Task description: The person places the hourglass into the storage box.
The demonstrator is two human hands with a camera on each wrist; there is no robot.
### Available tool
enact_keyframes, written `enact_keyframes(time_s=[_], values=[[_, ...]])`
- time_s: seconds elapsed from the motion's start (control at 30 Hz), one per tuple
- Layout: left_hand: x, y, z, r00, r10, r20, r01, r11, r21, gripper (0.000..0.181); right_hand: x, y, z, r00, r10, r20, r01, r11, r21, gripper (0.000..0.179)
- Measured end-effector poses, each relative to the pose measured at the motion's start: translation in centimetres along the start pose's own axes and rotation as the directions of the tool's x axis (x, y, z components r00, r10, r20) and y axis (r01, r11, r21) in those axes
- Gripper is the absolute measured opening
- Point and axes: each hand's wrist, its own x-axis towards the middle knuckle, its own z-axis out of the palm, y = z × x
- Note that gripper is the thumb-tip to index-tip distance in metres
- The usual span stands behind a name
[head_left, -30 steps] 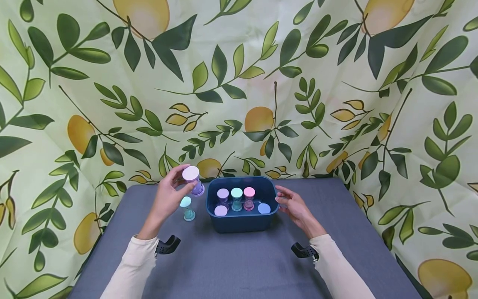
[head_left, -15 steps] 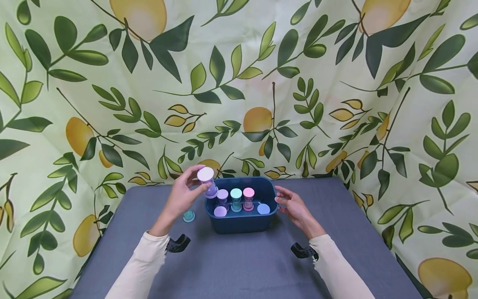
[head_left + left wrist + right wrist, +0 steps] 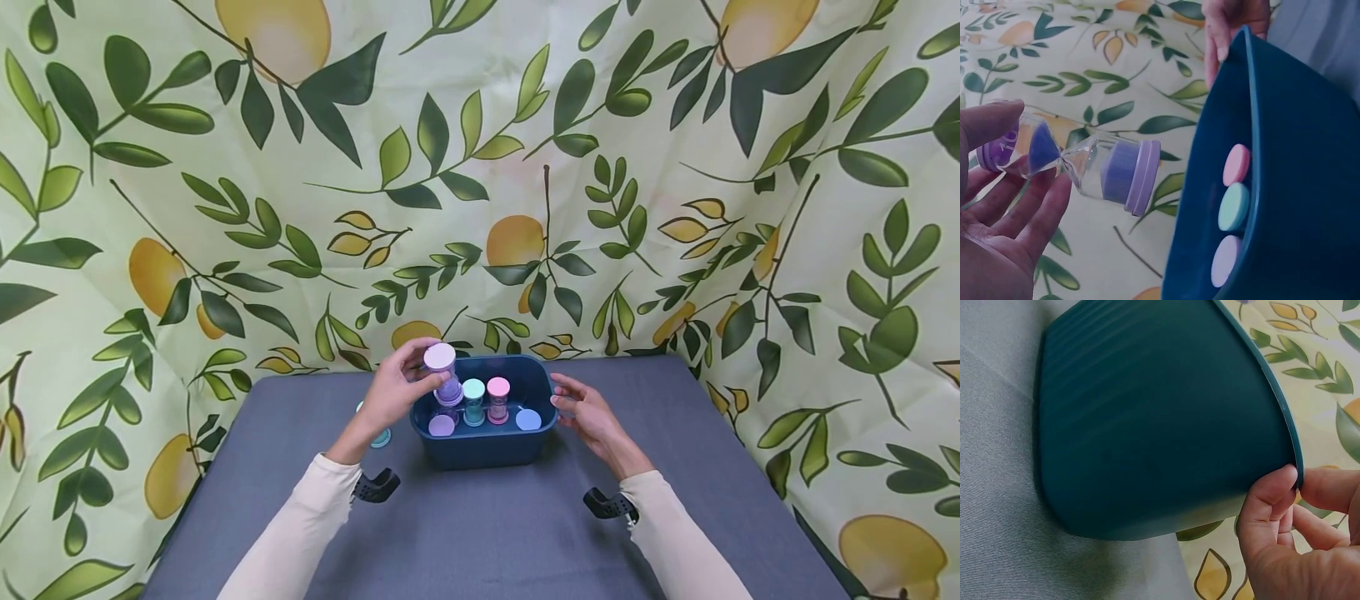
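A purple sand timer with violet sand is pinched between the thumb and fingers of my left hand. In the head view it hangs over the left end of a dark blue bin. Inside the bin stand a mint sand timer, a pink sand timer and, near the front wall, a lilac-topped timer and a blue-topped timer. Another lilac timer is mostly hidden behind the held one. My right hand pinches the bin's right rim between thumb and fingers.
A teal sand timer stands on the grey table left of the bin, partly covered by my left hand. A leaf-and-fruit patterned cloth hangs behind and at both sides of the table.
My left hand has carried the purple sand timer rightward, from beside the bin to over its left end. The right hand has stayed at the rim.
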Motion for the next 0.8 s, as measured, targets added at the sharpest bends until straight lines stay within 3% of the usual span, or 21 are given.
enact_keyframes(time_s=[0.17,0.53,0.67,0.8], values=[[0.5,-0.5,0.7,0.999,-0.018,0.027,0.019,0.999,-0.03,0.052,0.0,0.0,0.1,1.0,0.002,-0.009,-0.002,1.0,-0.013,0.048],[1.4,-1.4,2.7,0.994,-0.024,0.107,0.023,1.0,0.016,0.047,-0.1,-0.1,0.2,1.0,0.013,-0.015,-0.013,1.0,-0.01,0.049],[1.8,-1.9,3.2,0.988,-0.001,0.156,-0.001,1.0,0.017,0.048,-0.1,-0.1,0.2,1.0,0.013,-0.018,-0.013,1.0,-0.01,0.049],[2.1,-2.6,3.6,0.978,-0.026,0.207,0.022,1.0,0.019,0.048,0.0,0.0,0.2,1.0,0.015,-0.019,-0.015,1.0,-0.01,0.049]])
